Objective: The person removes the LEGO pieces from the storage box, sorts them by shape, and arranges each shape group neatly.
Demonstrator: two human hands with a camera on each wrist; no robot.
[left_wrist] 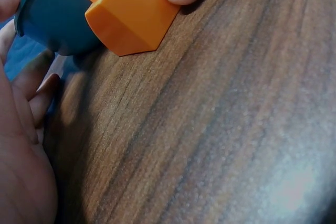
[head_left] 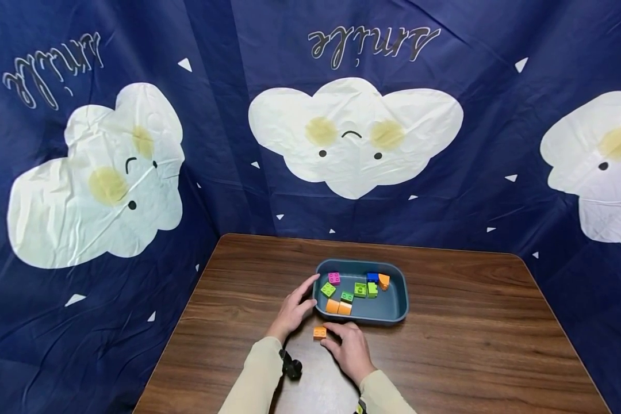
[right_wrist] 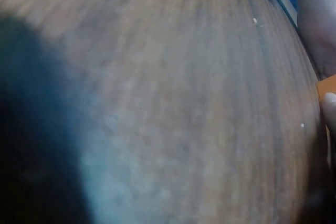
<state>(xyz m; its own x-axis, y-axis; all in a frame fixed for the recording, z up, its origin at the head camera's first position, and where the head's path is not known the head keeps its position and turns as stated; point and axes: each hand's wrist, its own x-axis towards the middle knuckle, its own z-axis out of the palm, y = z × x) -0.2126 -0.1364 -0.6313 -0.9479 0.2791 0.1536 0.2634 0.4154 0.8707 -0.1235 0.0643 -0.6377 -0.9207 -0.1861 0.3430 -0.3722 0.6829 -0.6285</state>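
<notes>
The toy building bricks (head_left: 319, 333) are orange, magenta, lime, green and blue, the tray (head_left: 378, 310) slate-blue, the tabletop (head_left: 460, 333) wood-grained brown, the sleeves (head_left: 256, 374) cream, and the navy backdrop (head_left: 212, 144) patterned with yellow-cheeked white clouds (head_left: 356, 172).

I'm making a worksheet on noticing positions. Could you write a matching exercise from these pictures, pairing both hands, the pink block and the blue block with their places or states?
1. Left hand
2. Right hand
3. Pink block
4. Blue block

A. Pinching an orange block outside the tray
B. In the tray's far right part
C. Outside the tray, at its left rim
D. In the tray's far left corner

Pairs: 1-C; 2-A; 3-D; 4-B
</notes>
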